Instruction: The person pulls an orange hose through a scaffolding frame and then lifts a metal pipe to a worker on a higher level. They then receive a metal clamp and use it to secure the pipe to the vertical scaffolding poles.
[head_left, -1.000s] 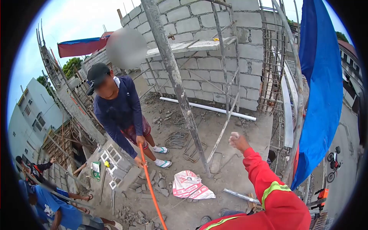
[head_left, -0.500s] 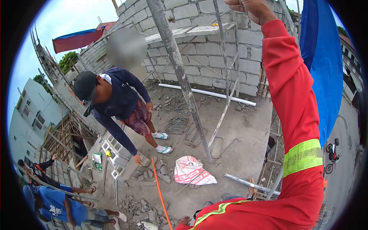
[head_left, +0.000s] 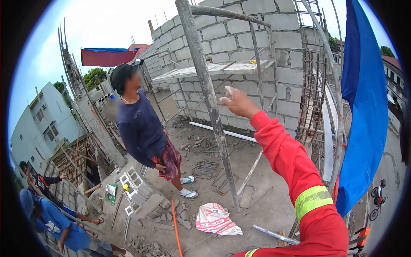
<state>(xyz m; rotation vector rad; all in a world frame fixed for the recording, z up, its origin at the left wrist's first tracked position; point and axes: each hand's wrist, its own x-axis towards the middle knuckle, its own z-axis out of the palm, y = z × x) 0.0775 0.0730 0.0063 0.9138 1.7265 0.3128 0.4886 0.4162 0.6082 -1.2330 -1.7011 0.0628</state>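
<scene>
My right hand is raised in a red sleeve with a reflective yellow band. It holds nothing; its fingers are partly bent and a little apart, toward the grey scaffold pole. A gap shows between the fingertips and that pole. Beyond the hand are the scaffold's plank platform and a grey block wall. My left hand is out of view. A co-worker in a dark blue top stands left of the pole, arms lowered.
A white and red cement sack, an orange hose and bent steel ties lie on the floor. Hollow blocks and rubble are at left. Two other people sit lower left. A blue tarp hangs right.
My right hand has come down and left from the top edge, and the view has tilted up. The co-worker has straightened from bending. The hand at the bottom edge has left view.
</scene>
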